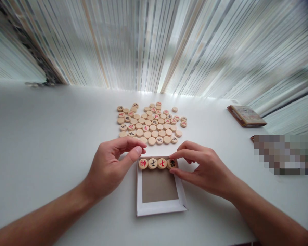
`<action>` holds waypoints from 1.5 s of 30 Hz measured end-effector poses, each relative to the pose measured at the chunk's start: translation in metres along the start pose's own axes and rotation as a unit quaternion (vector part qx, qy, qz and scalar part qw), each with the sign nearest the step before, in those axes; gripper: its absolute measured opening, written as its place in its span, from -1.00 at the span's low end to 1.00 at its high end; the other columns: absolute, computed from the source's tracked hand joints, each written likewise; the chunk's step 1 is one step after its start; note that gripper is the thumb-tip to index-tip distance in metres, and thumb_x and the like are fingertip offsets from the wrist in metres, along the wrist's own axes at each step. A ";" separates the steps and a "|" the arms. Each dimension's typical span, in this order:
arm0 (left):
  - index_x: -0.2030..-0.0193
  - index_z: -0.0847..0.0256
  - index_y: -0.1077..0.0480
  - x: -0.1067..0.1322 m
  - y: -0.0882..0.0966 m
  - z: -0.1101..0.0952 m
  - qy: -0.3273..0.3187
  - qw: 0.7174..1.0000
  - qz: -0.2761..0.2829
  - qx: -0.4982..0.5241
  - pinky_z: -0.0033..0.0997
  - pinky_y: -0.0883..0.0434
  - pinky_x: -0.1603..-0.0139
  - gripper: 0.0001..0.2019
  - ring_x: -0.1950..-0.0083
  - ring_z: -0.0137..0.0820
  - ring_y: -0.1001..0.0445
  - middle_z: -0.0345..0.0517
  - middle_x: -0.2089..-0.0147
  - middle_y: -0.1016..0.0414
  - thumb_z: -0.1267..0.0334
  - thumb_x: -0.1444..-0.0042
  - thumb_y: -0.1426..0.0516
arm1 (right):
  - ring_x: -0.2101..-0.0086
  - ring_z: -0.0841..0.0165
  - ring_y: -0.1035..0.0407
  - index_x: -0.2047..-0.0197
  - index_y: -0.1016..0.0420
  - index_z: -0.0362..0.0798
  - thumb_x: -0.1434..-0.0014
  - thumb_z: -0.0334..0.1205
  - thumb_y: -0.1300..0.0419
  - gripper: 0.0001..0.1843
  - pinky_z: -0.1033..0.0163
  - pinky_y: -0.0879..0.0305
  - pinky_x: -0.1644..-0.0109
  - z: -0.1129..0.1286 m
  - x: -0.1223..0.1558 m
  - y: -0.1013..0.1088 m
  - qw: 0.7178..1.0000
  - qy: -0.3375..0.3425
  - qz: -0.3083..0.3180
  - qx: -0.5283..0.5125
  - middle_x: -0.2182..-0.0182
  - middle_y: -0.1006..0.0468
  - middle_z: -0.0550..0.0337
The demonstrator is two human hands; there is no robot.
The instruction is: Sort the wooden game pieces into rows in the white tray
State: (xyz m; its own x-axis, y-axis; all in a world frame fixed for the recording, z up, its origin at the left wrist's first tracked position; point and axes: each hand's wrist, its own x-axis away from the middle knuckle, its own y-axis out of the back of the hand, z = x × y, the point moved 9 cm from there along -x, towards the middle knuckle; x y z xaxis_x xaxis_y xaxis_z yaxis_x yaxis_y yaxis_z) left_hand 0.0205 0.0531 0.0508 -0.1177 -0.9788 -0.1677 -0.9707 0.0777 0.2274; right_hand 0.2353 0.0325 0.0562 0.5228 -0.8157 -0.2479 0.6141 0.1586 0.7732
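Four inscribed discs (153, 163) form a row in a white box (164, 206).

"What are the discs (154, 134) made of, mid-view?"
"Pale wood, by the look: smooth, matt faces."
"And the tray (161, 206) at six o'clock?"
"White card with a smooth rim; its brown-grey bottom looks dull and matt."
"The table (46, 143) underneath?"
"Smooth and hard-looking, softly glossy towards twelve o'clock."
"And the curtain (115, 44) at twelve?"
"Thin, see-through cloth in stripes."
"The flat box (248, 115) at three o'clock?"
"Printed card, it seems; I can't judge its shine."
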 end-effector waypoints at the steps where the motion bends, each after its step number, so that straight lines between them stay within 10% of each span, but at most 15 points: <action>1: 0.24 0.17 -0.70 0.000 0.000 0.000 0.000 1.000 0.000 0.000 -0.43 -0.58 0.12 -0.88 0.23 -0.32 -0.66 -0.13 0.29 -0.72 0.22 -0.23 -0.31 | 0.36 0.38 -0.43 0.08 -0.70 -0.02 -0.24 -0.30 -0.42 -0.84 0.31 -0.41 0.31 -0.001 0.000 0.000 1.000 -0.004 0.001 0.000 0.22 -0.60 0.11; 29: 0.25 0.18 -0.69 0.000 0.001 -0.001 0.001 1.000 0.001 0.003 -0.42 -0.60 0.12 -0.87 0.23 -0.30 -0.68 -0.12 0.30 -0.72 0.23 -0.23 -0.30 | 0.39 0.40 -0.32 0.14 -0.70 -0.03 -0.23 -0.30 -0.43 -0.89 0.32 -0.33 0.35 -0.005 0.001 0.002 0.999 -0.030 0.001 -0.029 0.27 -0.57 0.14; 45: 0.22 0.25 -0.67 -0.018 0.032 0.008 -0.015 0.997 -0.074 -0.001 -0.35 -0.62 0.12 -0.84 0.21 -0.27 -0.70 -0.07 0.29 -0.73 0.20 -0.20 -0.30 | 0.48 0.37 -0.27 0.37 -0.61 -0.05 -0.33 -0.06 -0.31 -0.71 0.22 -0.16 0.42 -0.060 0.001 0.030 0.980 -0.125 -0.149 -0.044 0.48 -0.53 0.17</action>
State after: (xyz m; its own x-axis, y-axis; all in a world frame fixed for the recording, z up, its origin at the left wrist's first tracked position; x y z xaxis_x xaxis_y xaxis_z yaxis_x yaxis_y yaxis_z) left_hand -0.0095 0.0751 0.0537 0.0202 -0.9734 -0.2281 -0.9773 -0.0674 0.2008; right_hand 0.2893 0.0702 0.0438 0.1579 -0.9418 -0.2968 0.7724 -0.0695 0.6314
